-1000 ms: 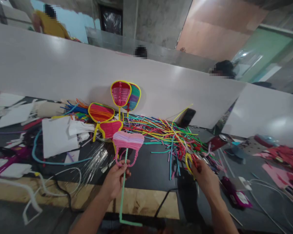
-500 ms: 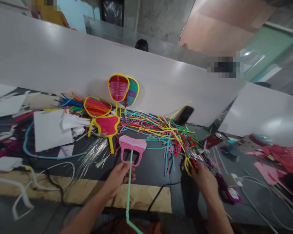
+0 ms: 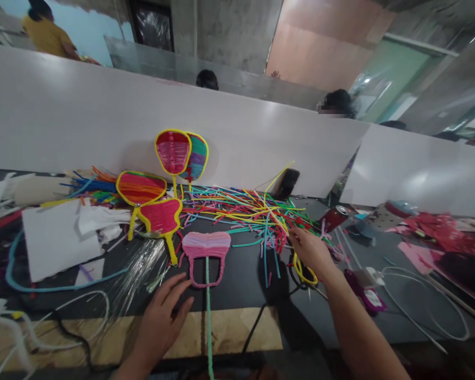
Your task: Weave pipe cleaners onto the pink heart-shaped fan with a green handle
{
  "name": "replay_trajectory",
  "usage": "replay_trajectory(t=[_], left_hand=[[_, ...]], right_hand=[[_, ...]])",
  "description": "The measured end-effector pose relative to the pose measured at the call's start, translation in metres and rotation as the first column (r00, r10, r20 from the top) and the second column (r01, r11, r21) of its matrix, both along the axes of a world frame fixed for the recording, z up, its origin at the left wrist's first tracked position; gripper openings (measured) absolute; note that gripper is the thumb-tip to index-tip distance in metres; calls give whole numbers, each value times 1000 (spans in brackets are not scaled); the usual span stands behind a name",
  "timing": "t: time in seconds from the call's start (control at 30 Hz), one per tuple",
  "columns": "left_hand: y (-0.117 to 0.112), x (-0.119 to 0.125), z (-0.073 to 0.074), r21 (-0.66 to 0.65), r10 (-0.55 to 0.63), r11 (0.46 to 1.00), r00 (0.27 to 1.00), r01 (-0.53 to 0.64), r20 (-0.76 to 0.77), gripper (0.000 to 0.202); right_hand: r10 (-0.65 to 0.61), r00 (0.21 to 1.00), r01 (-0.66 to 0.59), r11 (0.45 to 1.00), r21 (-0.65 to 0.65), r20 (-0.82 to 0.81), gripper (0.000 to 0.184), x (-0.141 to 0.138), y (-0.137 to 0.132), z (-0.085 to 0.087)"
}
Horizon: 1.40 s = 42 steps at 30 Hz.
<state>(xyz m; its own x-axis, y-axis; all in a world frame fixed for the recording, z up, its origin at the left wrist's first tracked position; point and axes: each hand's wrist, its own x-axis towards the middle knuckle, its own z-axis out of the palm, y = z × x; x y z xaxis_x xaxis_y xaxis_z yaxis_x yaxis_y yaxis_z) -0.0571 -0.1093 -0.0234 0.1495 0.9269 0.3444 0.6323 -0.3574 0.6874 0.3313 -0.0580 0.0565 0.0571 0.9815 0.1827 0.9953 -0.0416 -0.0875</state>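
Head view: pink fan [image 3: 206, 244] on the tabletop [image 3: 239, 282], left hand [image 3: 162, 316] beside it

Clock directions run from the pink fan, which lies near the middle of the tabletop, lilac at its top and with a loop beneath. Its green stem [image 3: 208, 319] runs toward six o'clock.

Between seven and eight, the left hand has its grip spread and holds nothing; its fingertips reach the loop's edge, though whether they touch cannot be told. At three o'clock the right hand [image 3: 312, 256] has its fingertips at the edge of the coloured strips [image 3: 249, 208]; whether that grip pinches one cannot be told. Yellow loops [image 3: 304, 272] lie just below that hand.

At ten sits a yellow-edged fan [image 3: 161, 215]; at eleven, two upright fans [image 3: 173, 153] overlap by the partition [image 3: 249, 142]. A phone [image 3: 288, 183] leans at two.
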Motion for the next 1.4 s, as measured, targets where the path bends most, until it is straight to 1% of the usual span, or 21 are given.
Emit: replay_trajectory(t=[0.07, 0.13, 0.2, 0.3, 0.37, 0.43, 0.5, 0.6, 0.67, 0.77, 0.9, 1.0, 1.07, 1.13, 1.17, 1.23, 1.27, 1.3, 1.37, 1.4], left_hand=[[2, 0, -6, 71, -50, 996, 996, 55, -80, 32], [4, -2, -10, 90, -84, 991, 989, 95, -119, 31], [4, -4, -13, 87, -101, 990, 987, 113, -126, 29], [5, -7, -17, 72, -95, 992, 989, 104, -116, 23], [6, -8, -19, 63, -76, 994, 990, 84, -122, 20], [7, -9, -19, 59, -61, 996, 988, 70, -139, 19], [8, -9, -19, 61, -57, 996, 986, 67, -155, 19], [9, -8, -16, 66, -60, 995, 984, 72, -167, 20], [10, -8, -14, 71, -76, 994, 982, 89, -171, 20], [11, -9, -12, 63, -108, 991, 977, 121, -182, 20], [12, -10, -16, 62, -121, 989, 969, 137, -215, 19], [12, -11, -18, 78, -128, 986, 967, 148, -222, 19], [13, -11, -17, 77, -137, 985, 966, 157, -221, 19], [13, -11, -16, 78, -135, 985, 968, 154, -212, 19], [14, -11, -14, 82, -132, 985, 970, 151, -204, 19], [14, -11, -13, 90, -128, 985, 974, 147, -188, 18], [14, -12, -12, 93, -129, 985, 975, 148, -181, 18], [15, -13, -12, 97, -134, 983, 975, 153, -178, 18], [15, -14, -12, 110, -147, 980, 973, 168, -175, 17], [15, -15, -13, 120, -154, 977, 973, 176, -171, 17]], right_hand=[[88, 995, -88, 996, 3, -57, 24, -11, 26, 2], [154, 982, -155, 988, -4, -109, 25, -23, 55, -1], [191, 974, -194, 981, -13, -118, 27, -38, 86, -7], [235, 964, -241, 970, -38, -122, 27, -61, 130, -23], [259, 958, -268, 962, -57, -119, 25, -74, 153, -35], [256, 960, -264, 962, -67, -113, 22, -83, 169, -48], [231, 966, -239, 969, -64, -112, 21, -86, 179, -59], [189, 974, -193, 981, -23, -121, 27, -78, 186, -65], [169, 977, -166, 985, 37, -131, 33, -67, 187, -62], [137, 979, -115, 982, 147, -149, 40, -47, 188, -47], [110, 979, -62, 964, 260, -172, 45, -25, 187, -18], [111, 971, -34, 940, 339, -212, 44, -19, 185, -2], [131, 960, -33, 932, 361, -249, 43, -25, 185, 1], [183, 946, -94, 944, 315, -269, 42, -39, 183, -5], [233, 933, -159, 950, 267, -275, 43, -48, 181, -11], [312, 911, -263, 943, 203, -271, 44, -69, 175, -27], [362, 892, -327, 930, 166, -271, 44, -80, 171, -36], [439, 852, -423, 898, 118, -284, 44, -89, 165, -44], [543, 783, -540, 836, 100, -303, 39, -103, 152, -57], [578, 762, -576, 811, 104, -293, 36, -107, 146, -60]])
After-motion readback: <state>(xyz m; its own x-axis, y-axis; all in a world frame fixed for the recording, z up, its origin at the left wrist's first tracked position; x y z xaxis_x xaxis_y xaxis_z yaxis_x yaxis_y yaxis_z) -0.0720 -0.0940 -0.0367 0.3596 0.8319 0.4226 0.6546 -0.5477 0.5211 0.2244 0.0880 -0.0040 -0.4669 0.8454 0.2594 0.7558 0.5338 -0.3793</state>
